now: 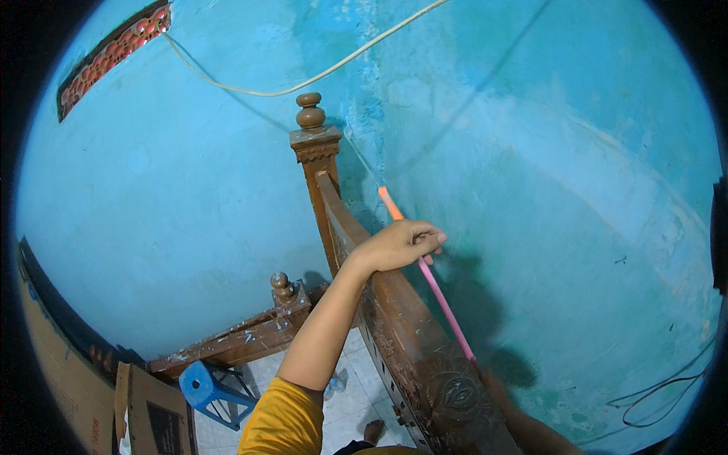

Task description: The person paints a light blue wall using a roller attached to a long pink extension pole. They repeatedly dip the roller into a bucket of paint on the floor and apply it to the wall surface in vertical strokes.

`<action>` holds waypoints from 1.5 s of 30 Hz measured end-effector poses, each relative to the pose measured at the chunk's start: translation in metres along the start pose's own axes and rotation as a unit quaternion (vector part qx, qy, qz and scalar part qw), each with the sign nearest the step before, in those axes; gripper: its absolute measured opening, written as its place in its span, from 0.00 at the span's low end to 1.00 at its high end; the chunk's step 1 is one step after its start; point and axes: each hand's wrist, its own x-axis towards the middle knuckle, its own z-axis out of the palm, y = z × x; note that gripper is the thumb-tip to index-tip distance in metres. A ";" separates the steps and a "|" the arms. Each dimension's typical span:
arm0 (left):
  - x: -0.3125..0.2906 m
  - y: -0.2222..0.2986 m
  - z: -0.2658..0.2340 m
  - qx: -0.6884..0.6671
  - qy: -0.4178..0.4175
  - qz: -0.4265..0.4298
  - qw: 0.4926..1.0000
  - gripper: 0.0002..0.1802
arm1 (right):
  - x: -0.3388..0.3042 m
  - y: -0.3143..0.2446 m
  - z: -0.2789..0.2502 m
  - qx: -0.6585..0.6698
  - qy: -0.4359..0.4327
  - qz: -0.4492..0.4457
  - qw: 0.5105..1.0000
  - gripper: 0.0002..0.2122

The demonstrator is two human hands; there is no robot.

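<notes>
My left hand (400, 244) reaches over the top of a carved wooden headboard (406, 307), its fingers curled round a long, thin pole (447, 312). This pole is pink below the hand and orange above it. From the orange end a thin rod (362, 161) runs up to the wall by the corner, where its tip is too faint to make out. My right forearm (540, 434) comes in at the lower right, on the wall side of the headboard. Its hand (491, 385) is at the pole's lower end, dim and partly hidden, so its fingers do not show.
A turned wooden post (312, 144) rises at the headboard's far end. Patchy blue-green walls (591, 250) meet behind it, with a pale cable (303, 87) slung across. Lower left are a blue stool (214, 390), a cardboard box (152, 413) and a low wooden rail (227, 345). Dark wires (660, 398) hang at right.
</notes>
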 end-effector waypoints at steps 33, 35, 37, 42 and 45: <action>-0.003 -0.005 -0.003 -0.010 -0.006 0.009 1.000 0.19 | -0.057 0.029 0.025 0.127 -0.030 0.059 0.990 0.22; 0.000 0.001 -0.002 -0.017 -0.002 0.013 1.000 0.20 | -0.066 0.055 0.038 0.169 0.000 0.080 0.982 0.23; 0.003 0.004 -0.001 -0.010 0.000 0.018 1.000 0.20 | -0.067 0.055 0.033 0.200 0.024 0.092 0.975 0.23; -0.002 -0.011 -0.001 -0.035 0.001 0.041 0.999 0.19 | -0.017 -0.040 -0.053 0.062 0.046 0.055 0.996 0.25; 0.000 -0.003 0.000 -0.036 -0.001 0.027 0.999 0.18 | 0.018 -0.051 -0.064 0.053 0.078 0.027 0.995 0.26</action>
